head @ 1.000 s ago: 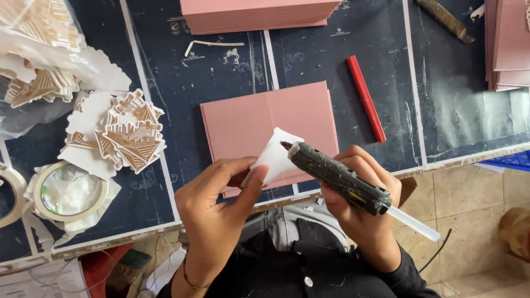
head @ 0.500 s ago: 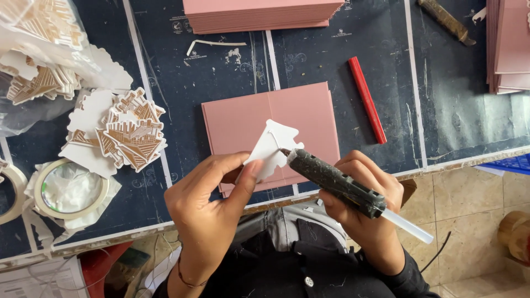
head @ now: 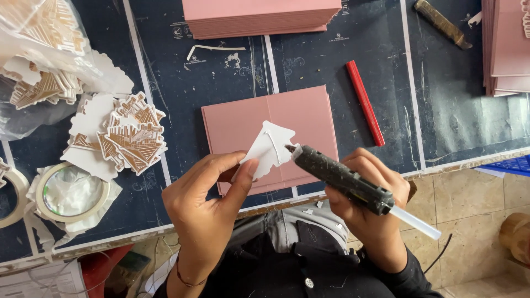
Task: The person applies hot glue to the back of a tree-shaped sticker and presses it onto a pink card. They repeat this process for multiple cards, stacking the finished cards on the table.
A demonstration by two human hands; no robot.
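Glue gun [head: 342, 179], black and speckled with dried glue, gripped fully in right hand [head: 367, 212], fingers wrapped tight round the body, nozzle touching the white back of a cut-out. Clear glue stick [head: 415, 222] jutting from the gun's rear, out past the table's near edge. White cut-out [head: 269, 149], tree-like in outline, pinched between thumb and fingers of left hand [head: 207, 207], held tilted above the table's near edge with a thin line of glue across its blank side. Directly beneath, lying flat near the middle of the near edge: pink folded card [head: 298, 118], partly covered by cut-out and hands. At the far edge, centre: stack of pink cards [head: 259, 16]. Just right of the flat card, lying at a slant: red pen [head: 364, 102]. At the far right corner: second stack of pink cards [head: 508, 44], with a dark tool [head: 441, 23] beside it. Toward the left edge: heap of brown-and-white printed cut-outs [head: 130, 135], some face down. At the far left corner: clear plastic bag [head: 44, 33] holding more of them. At the near left corner: tape roll [head: 72, 190] on crumpled white paper. Dark blue cutting mat [head: 452, 127] covering the table.
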